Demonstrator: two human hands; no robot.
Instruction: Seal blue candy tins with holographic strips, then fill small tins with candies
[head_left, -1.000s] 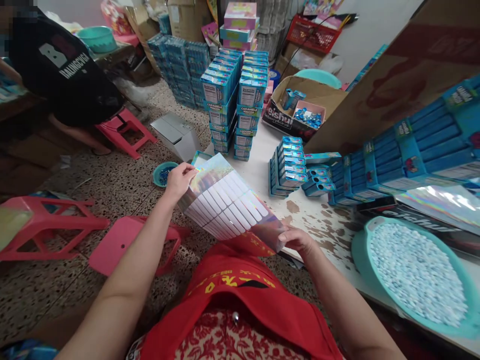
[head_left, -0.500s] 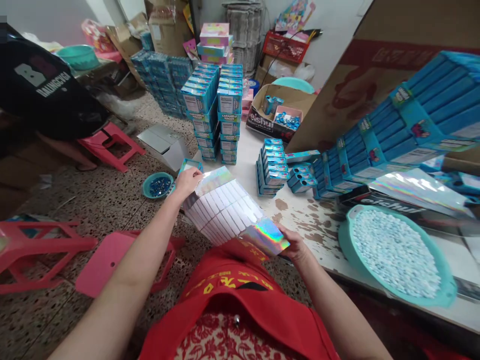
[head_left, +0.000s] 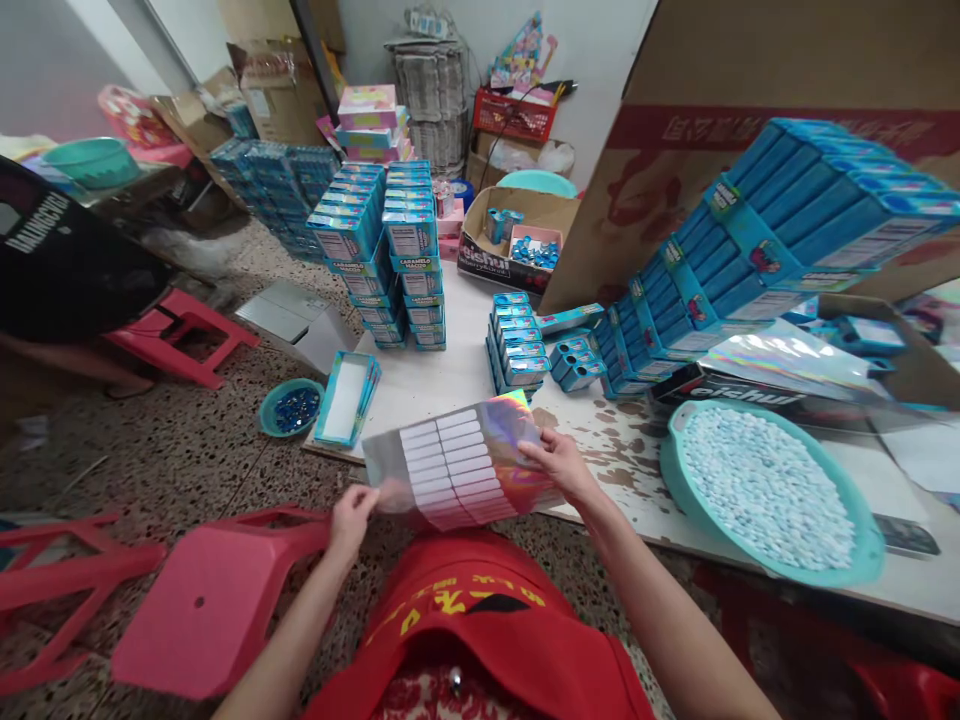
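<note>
A holographic sticker sheet [head_left: 450,465] with rows of white rectangular labels is stretched between my hands at the table's front edge. My left hand [head_left: 354,518] pinches its left near corner, which looks see-through and blurred. On the right side, my right hand [head_left: 559,462] grips the sheet's shiny edge with thumb and fingers. Beyond the sheet's left end lies an open blue tray-like box [head_left: 347,398] with a white inside. Small blue boxes [head_left: 517,345] stand in a row just past the sheet.
Tall stacks of blue candy boxes [head_left: 411,265] rise at the back; another leaning stack [head_left: 742,250] is on the right. A teal basin [head_left: 679,480] of pale candies sits front right. Pink stools [head_left: 199,600] and a small basin [head_left: 270,412] are at left, near a seated person [head_left: 67,250].
My left hand has shifted from the sheet's far corner to its near left corner. The sheet has turned and lies flatter, and my right hand has moved up its edge. The view has shifted.
</note>
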